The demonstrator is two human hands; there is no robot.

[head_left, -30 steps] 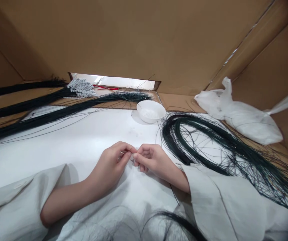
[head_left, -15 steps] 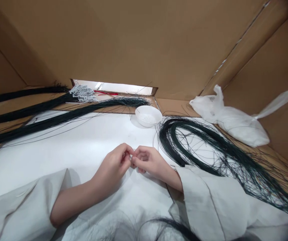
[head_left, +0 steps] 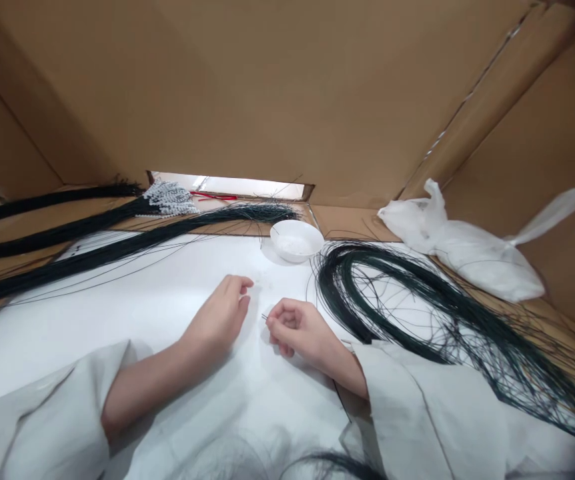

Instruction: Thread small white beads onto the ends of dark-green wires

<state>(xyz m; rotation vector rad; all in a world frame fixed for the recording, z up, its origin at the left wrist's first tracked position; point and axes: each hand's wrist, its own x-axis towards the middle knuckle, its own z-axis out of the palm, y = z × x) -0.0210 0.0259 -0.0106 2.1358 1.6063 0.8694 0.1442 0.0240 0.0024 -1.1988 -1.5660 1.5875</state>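
Note:
My right hand (head_left: pixel 297 330) rests on the white table cover (head_left: pixel 167 293) with thumb and forefinger pinched on a thin dark wire (head_left: pixel 264 317) whose tip sticks out to the left. My left hand (head_left: pixel 222 313) lies a little to the left of it, fingers loosely extended toward the small white bowl (head_left: pixel 296 240). I cannot make out anything held in the left hand. A big loop of dark green wires (head_left: pixel 417 300) lies just right of my right hand.
Long bundles of dark wire (head_left: pixel 92 247) stretch across the left side, one ending in a cluster of white beads (head_left: pixel 167 199). A white plastic bag (head_left: pixel 467 250) lies at the right. Brown cardboard walls (head_left: pixel 287 93) enclose the back and sides.
My hands were touching fingertip to fingertip; now the left hand has let go and moved left and forward, while the right hand keeps the wire.

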